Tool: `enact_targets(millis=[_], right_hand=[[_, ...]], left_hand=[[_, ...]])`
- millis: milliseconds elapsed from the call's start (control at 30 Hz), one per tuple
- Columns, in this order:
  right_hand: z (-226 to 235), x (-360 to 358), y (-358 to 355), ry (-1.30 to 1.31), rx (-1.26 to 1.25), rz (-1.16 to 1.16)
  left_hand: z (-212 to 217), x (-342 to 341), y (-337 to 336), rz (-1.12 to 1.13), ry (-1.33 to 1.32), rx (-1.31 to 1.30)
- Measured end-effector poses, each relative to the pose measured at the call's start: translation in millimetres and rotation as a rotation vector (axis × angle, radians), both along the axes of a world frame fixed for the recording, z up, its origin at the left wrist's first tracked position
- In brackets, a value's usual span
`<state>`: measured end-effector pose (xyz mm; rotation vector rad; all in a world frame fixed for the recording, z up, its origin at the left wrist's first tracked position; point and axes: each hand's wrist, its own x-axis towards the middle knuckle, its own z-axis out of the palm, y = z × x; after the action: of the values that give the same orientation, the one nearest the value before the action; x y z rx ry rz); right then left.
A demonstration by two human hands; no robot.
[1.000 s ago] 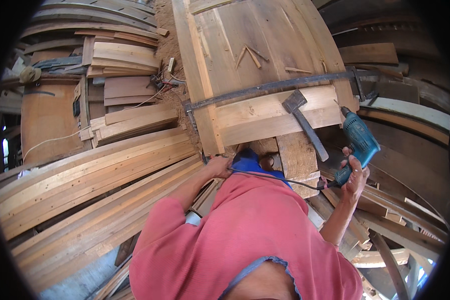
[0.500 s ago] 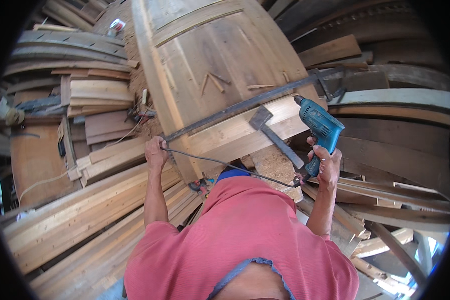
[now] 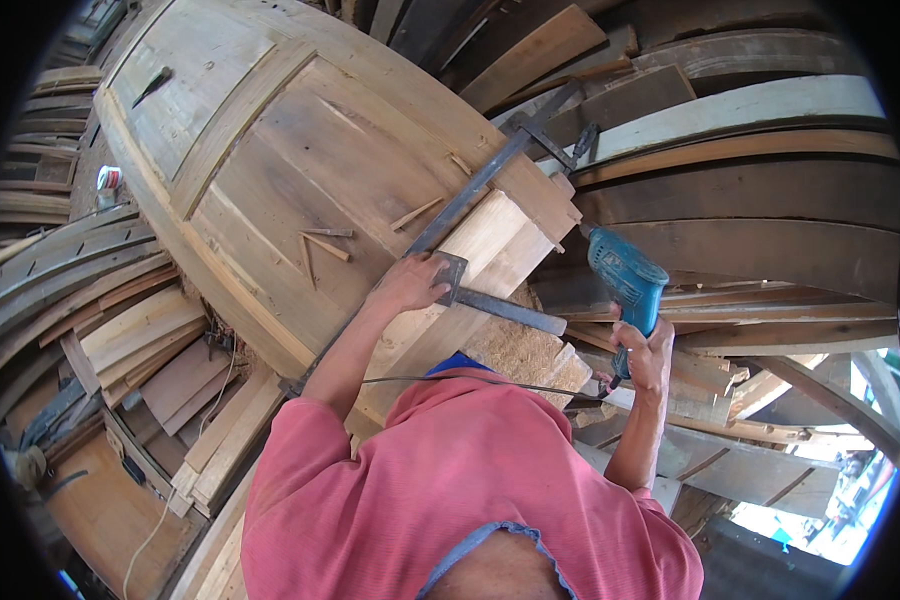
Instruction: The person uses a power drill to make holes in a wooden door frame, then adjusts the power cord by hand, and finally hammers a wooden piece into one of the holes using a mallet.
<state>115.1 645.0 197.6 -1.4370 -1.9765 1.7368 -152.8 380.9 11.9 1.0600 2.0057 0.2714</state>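
My right hand is wrapped round the handle of a blue power drill. The drill points away from me, just off the right end of the wooden door panel. Its dark cord runs left across my front. My left hand reaches over the long bar clamp, its fingers curled onto the head of a dark hammer. The hammer lies over the pale wood at the door's near end, its handle pointing right. My left palm is hidden from above.
Small wood strips and a dark pointed tool lie on the door. Stacked boards crowd the left, and long planks line the right. A white and red container stands beyond the door's left edge.
My left hand has let go of the drill cord and moved onto the hammer head. The drill stays in my right hand. The whole view has swung round to the right.
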Motion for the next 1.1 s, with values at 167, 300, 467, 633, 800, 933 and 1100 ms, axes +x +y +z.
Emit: enact_targets(millis=[167, 300, 467, 633, 800, 933, 1100], right_hand=[[-14, -10, 15, -0.073, -0.011, 0.069], [-29, -15, 25, -0.100, -0.061, 0.070], [-38, -24, 37, -0.141, -0.083, 0.120], [-53, -26, 45, -0.204, -0.091, 0.147], [-59, -30, 51, -0.224, -0.116, 0.154], [-59, -33, 52, -0.246, -0.081, 0.159], [-57, -36, 52, -0.283, -0.026, 0.194]], left_hand=[[-31, -38, 75, 0.083, 0.231, 0.304], [-41, -82, 118, 0.163, 0.372, 0.436], [-47, -77, 140, 0.206, 0.461, 0.387], [-52, -23, 152, 0.122, -0.185, 0.231], [-51, 69, 159, 0.735, -1.414, 0.146], [-47, 103, 175, 0.838, -1.811, 0.238], [-32, 102, 197, 0.910, -2.036, 0.364]])
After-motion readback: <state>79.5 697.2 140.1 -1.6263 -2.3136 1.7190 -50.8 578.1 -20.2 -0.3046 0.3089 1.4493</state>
